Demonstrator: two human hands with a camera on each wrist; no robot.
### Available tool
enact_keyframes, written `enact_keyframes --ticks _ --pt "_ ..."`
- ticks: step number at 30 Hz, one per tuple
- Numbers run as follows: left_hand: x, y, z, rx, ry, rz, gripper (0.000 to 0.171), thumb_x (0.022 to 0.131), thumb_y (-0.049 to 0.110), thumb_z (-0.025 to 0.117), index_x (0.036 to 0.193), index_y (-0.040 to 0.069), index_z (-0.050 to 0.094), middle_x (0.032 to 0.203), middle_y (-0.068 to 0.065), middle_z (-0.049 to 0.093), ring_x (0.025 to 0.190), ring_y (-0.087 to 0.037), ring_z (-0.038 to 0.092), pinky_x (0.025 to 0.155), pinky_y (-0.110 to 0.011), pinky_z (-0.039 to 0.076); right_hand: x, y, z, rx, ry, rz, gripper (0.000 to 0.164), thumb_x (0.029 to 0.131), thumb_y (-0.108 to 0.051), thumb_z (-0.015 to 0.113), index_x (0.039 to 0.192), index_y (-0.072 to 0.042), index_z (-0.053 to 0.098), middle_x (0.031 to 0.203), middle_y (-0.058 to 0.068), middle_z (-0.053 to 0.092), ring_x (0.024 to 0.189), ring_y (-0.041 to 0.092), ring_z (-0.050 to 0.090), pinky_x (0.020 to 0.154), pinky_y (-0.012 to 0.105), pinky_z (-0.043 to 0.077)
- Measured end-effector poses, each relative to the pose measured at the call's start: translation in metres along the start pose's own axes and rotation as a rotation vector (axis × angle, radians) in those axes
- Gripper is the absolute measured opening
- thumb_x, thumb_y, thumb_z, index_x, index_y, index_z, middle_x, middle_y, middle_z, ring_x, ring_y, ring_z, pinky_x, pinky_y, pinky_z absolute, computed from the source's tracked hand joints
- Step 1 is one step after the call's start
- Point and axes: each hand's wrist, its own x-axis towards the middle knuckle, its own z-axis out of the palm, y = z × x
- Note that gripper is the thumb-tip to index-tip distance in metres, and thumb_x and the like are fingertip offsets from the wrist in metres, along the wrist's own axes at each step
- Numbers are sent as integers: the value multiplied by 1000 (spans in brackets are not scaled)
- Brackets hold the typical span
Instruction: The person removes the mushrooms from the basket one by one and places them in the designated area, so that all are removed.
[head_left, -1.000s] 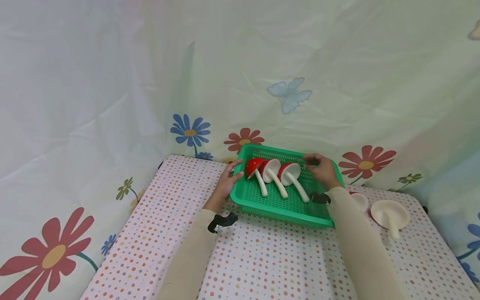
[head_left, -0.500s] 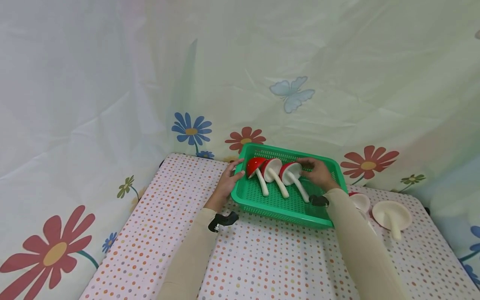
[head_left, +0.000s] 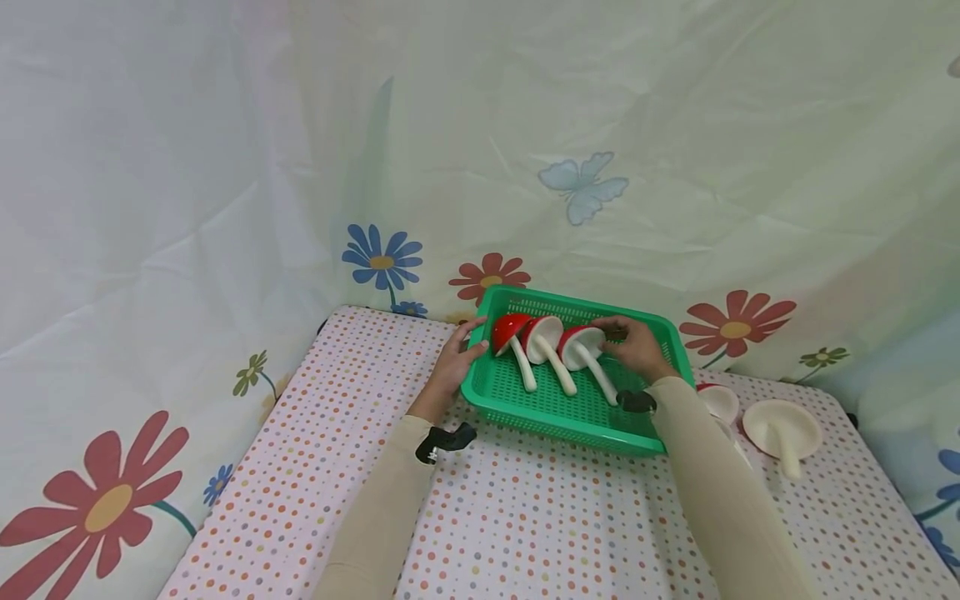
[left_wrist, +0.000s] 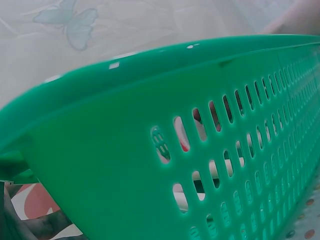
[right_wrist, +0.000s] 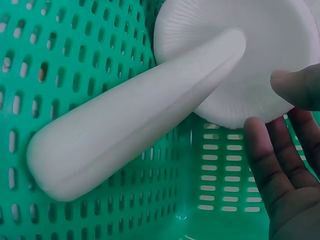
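Note:
A green perforated basket holds three toy mushrooms with red caps and white stems: a left one, a middle one and a right one. My left hand grips the basket's left end; in the left wrist view the basket's wall hides most of that hand. Inside the basket, my right hand pinches the right mushroom's cap at its edge. The right wrist view shows the thumb over the pale underside of this cap and the fingers at or behind its rim.
Right of the basket, on the dotted tablecloth, lie a mushroom with its pale underside up and another partly behind the right sleeve. A flowered curtain hangs behind the table.
My right hand has moved left inside the basket, from beside the right mushroom onto its cap. The left hand keeps its place, and the mushrooms have not visibly shifted.

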Motion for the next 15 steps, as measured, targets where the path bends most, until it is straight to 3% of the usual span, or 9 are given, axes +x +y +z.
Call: enact_keyframes --ticks 15 --pt "-1 2 0 -25 -1 -12 46 101 17 55 145 32 48 152 -9 42 132 -34 49 106 -57 43 -1 2 0 -13 -5 28 30 96 -6 60 125 -2 63 122 23 61 103 35 58 77 39 52"
